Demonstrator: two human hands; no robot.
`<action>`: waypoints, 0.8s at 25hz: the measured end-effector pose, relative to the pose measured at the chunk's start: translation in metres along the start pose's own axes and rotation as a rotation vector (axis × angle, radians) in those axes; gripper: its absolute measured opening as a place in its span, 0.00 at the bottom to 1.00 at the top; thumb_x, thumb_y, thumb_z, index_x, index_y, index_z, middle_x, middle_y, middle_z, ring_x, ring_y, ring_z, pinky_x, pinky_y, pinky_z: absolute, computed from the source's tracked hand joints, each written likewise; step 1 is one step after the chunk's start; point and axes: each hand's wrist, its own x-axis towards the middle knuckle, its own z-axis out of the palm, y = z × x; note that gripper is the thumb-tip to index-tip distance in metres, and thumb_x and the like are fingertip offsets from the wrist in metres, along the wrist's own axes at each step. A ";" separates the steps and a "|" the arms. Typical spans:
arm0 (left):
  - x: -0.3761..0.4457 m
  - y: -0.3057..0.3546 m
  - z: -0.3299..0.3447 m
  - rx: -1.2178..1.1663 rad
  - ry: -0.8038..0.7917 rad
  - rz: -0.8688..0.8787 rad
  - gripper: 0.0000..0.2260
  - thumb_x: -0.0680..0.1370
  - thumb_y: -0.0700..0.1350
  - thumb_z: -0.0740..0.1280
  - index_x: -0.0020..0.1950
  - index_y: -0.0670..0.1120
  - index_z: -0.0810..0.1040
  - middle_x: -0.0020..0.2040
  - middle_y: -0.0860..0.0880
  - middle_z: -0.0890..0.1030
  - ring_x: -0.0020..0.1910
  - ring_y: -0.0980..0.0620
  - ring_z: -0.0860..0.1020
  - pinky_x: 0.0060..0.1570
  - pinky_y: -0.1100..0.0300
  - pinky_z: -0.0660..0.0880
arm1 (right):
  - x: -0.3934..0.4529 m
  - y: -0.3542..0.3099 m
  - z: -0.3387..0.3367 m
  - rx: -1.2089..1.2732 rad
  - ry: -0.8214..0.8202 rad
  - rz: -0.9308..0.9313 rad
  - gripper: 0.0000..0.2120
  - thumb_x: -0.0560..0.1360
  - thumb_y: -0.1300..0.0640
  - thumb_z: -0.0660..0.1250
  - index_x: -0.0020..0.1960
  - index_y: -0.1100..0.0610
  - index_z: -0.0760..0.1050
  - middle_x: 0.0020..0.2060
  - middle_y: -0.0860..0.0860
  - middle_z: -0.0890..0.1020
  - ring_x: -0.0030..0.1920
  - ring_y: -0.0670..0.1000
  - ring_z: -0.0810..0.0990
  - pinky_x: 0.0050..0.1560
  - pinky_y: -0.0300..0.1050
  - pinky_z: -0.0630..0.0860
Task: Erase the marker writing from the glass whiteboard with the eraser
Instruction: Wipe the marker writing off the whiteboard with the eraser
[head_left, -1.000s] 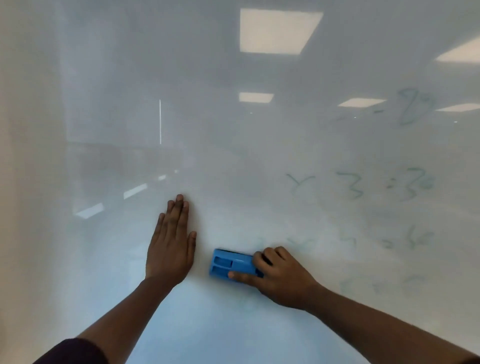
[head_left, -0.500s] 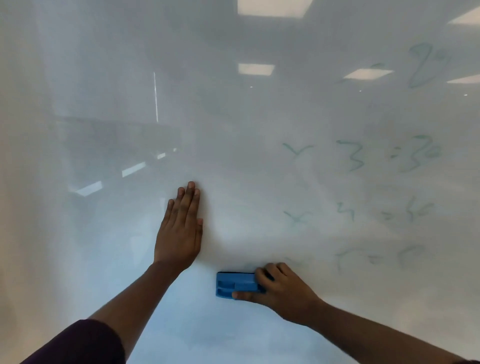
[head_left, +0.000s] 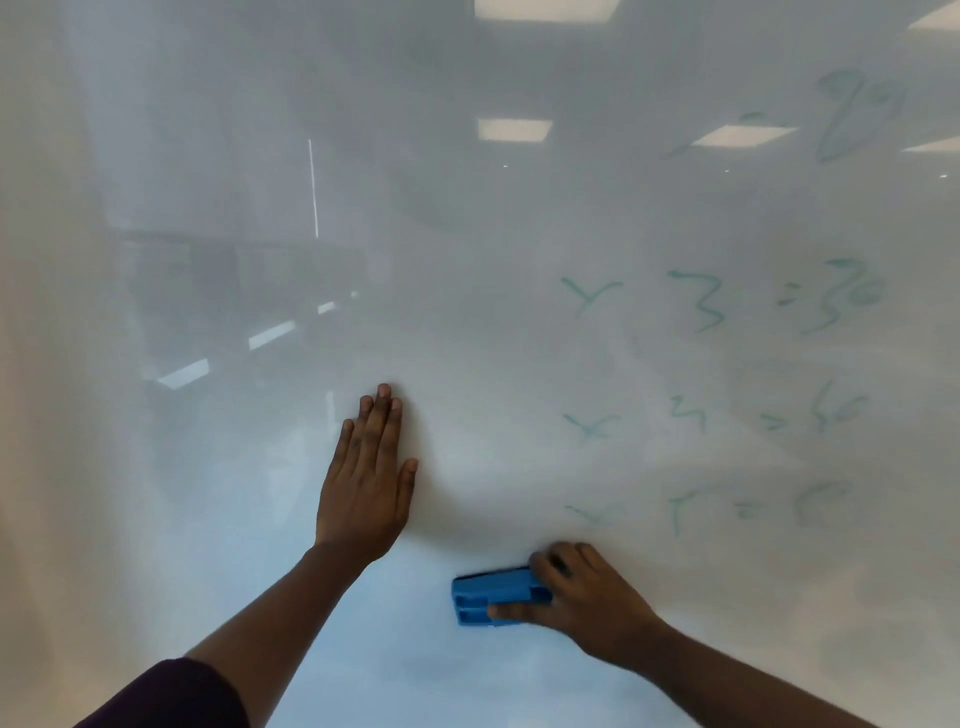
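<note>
While left hand (head_left: 366, 483) lies flat, right hand (head_left: 587, 597) grips eraser (head_left: 488, 595).

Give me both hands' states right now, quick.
Left hand: open, flat against the whiteboard.
Right hand: grips the eraser, which is against the whiteboard.

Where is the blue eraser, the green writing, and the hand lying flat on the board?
blue eraser (head_left: 485, 597): head view, its bare left end.
green writing (head_left: 698, 301): head view, the squiggle in the top full row.
left hand (head_left: 363, 488): head view, its back.
</note>
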 end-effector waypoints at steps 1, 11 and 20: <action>0.006 -0.001 -0.003 0.014 0.005 0.042 0.31 0.85 0.49 0.55 0.85 0.42 0.48 0.87 0.46 0.46 0.86 0.46 0.47 0.84 0.50 0.48 | 0.008 0.021 -0.006 -0.026 0.052 0.052 0.37 0.79 0.56 0.69 0.81 0.34 0.59 0.52 0.56 0.82 0.47 0.60 0.78 0.47 0.54 0.79; 0.114 0.052 -0.025 -0.001 0.125 0.111 0.33 0.84 0.49 0.60 0.85 0.42 0.49 0.86 0.46 0.47 0.86 0.47 0.47 0.84 0.49 0.47 | 0.039 0.116 -0.059 -0.072 0.350 0.537 0.37 0.79 0.51 0.69 0.83 0.41 0.56 0.53 0.62 0.77 0.48 0.62 0.74 0.46 0.57 0.75; 0.182 0.046 -0.057 0.042 0.220 0.064 0.33 0.84 0.53 0.58 0.85 0.42 0.50 0.86 0.45 0.49 0.86 0.47 0.46 0.84 0.50 0.45 | 0.101 0.240 -0.127 -0.048 0.604 1.207 0.34 0.82 0.46 0.65 0.84 0.47 0.56 0.53 0.62 0.73 0.50 0.62 0.72 0.51 0.57 0.73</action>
